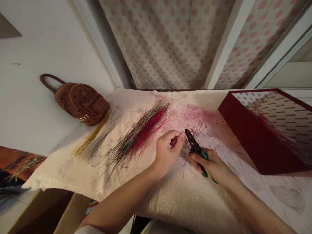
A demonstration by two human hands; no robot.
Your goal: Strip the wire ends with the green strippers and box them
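My right hand (203,162) is wrapped round the green handles of a wire stripper (195,145), whose dark jaws point up and to the left. Just left of the jaws, my left hand (170,146) is closed in a pinch near the tool's tip; what its fingertips hold is too small to make out. Short reddish wire scraps (195,131) lie scattered on the pale cloth around and beyond the tool. To the left rests a long bundle of red, green and dark wires (143,130).
Yellow wires (91,139) and grey wires (103,135) lie further left, beside a brown backpack (84,102) against the wall. A red box (248,139) with more wires inside stands at the right on the cloth-covered table (161,201). Behind hangs a dotted curtain (170,45).
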